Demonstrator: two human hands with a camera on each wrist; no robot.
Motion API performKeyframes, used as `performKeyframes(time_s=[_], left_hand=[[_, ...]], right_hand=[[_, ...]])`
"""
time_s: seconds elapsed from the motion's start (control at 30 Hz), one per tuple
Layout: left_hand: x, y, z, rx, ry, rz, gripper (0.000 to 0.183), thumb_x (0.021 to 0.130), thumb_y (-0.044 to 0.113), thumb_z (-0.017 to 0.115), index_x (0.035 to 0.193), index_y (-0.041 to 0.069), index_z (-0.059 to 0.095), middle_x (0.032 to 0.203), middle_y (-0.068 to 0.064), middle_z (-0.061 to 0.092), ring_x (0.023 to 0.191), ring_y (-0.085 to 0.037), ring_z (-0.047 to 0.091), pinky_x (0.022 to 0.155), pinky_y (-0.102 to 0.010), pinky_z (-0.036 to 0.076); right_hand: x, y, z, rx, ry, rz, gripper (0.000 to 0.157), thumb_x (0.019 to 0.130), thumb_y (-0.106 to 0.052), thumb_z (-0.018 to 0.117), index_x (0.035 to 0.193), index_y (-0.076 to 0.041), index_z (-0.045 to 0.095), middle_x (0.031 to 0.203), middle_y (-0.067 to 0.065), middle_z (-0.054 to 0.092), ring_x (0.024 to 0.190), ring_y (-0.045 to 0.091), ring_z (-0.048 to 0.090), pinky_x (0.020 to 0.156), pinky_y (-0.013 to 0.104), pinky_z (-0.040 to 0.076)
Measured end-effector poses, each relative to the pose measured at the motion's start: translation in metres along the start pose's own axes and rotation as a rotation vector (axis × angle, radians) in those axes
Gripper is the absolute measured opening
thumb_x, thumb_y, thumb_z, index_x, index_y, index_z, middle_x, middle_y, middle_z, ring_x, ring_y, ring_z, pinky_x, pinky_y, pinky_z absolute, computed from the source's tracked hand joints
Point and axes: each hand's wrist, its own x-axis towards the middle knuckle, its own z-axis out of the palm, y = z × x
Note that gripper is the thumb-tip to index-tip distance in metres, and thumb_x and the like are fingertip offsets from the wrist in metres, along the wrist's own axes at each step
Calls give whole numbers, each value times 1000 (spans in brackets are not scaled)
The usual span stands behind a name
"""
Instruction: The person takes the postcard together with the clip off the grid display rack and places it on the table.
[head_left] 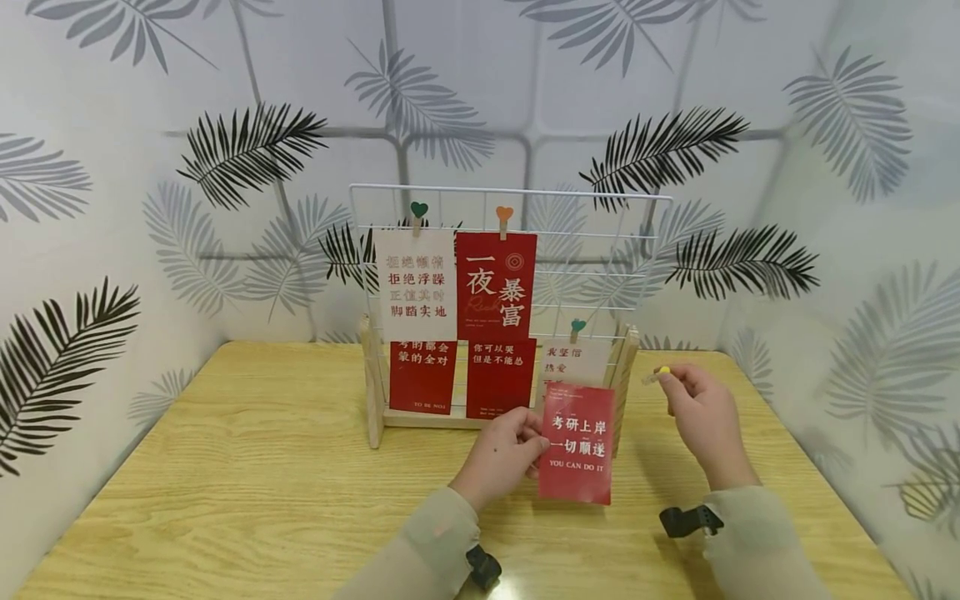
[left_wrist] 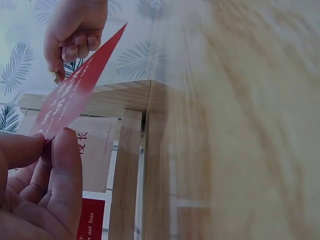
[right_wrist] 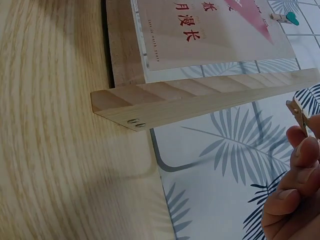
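My left hand (head_left: 498, 457) pinches a red card (head_left: 576, 479) by its left edge, thumb in front. White lettering on the card reads "YOU CAN DO IT". It is held in front of the rack's lower right. Right of the rack, my right hand (head_left: 705, 425) pinches a small wooden clothespin (right_wrist: 299, 116) with a yellow top between thumb and finger. The wire grid rack (head_left: 600, 196) has wooden legs. On its upper part hang a white card (head_left: 415, 329) under a green heart clothespin (head_left: 419, 210) and a red card (head_left: 480, 329) under an orange heart clothespin (head_left: 505, 215).
Lower on the rack are two red cards (head_left: 420, 387) (head_left: 501, 387) and a white card (head_left: 592, 354) under a teal heart clothespin (head_left: 577, 327), partly hidden by the held card. The rack stands on a wood-grain table (head_left: 225, 500) before a leaf-patterned backdrop (head_left: 465, 50).
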Motion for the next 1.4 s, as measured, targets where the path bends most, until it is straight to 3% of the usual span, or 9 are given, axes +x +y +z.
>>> performKeyframes(time_s=[0.2, 0.4, 0.6, 1.07, 1.4], left_hand=[[2, -3, 1, 10, -26, -8, 7, 99, 7, 65, 105, 9, 63, 86, -4, 63, 68, -19, 64, 64, -38, 59], [0, -6, 1, -1, -42, -58, 7, 99, 9, 66, 105, 10, 63, 86, -4, 63, 66, -20, 63, 64, -37, 59], [-1, -7, 2, -13, -60, -112, 7, 99, 10, 66, 105, 9, 63, 84, -6, 64, 63, -19, 63, 62, -35, 58], [1, -17, 8, -49, -130, -183, 7, 99, 12, 67, 103, 9, 62, 86, -9, 65, 71, -20, 65, 62, -33, 59], [3, -25, 10, -61, -151, -219, 7, 99, 11, 66, 102, 7, 62, 85, -10, 66, 68, -20, 66, 61, -33, 59]], right_hand=[[-2, 6, 2, 19, -44, 50, 50, 103, -54, 48, 117, -10, 66, 77, 14, 59, 49, 23, 42, 46, 37, 39], [-2, 10, 4, 37, -59, 59, 51, 103, -55, 48, 118, -10, 66, 77, 12, 58, 48, 22, 40, 44, 37, 38], [-1, 17, 8, 42, -74, 92, 47, 103, -51, 51, 116, -9, 66, 78, 11, 59, 61, 23, 48, 51, 35, 40], [-1, 28, 19, 5, -156, 117, 38, 105, -36, 52, 117, -3, 66, 77, 7, 58, 74, 21, 53, 63, 33, 42], [-5, 41, 22, 14, -227, 168, 37, 105, -36, 53, 114, -2, 64, 78, 7, 58, 61, 17, 47, 54, 30, 40]])
